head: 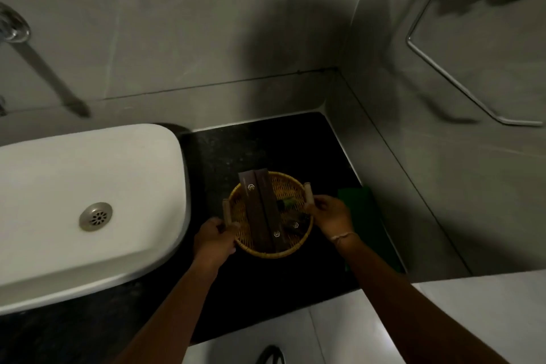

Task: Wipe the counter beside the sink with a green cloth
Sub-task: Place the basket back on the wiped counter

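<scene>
A round wicker basket [291, 188] with two wooden handles sits over the black counter [260, 145] right of the white sink [88, 186]. It carries two long brown boxes [261, 210] and small dark items. My left hand [214, 241] grips the basket's left handle and my right hand [331, 214] grips its right handle. I cannot tell whether the basket rests on the counter or hangs just above it. A green cloth [366, 221] lies flat on the counter along the right wall, partly hidden behind my right forearm.
Grey tiled walls close the counter at the back and right. A chrome towel ring [443, 68] hangs on the right wall. A chrome tap [44, 68] reaches out above the sink at the left. Pale floor shows below the counter's front edge.
</scene>
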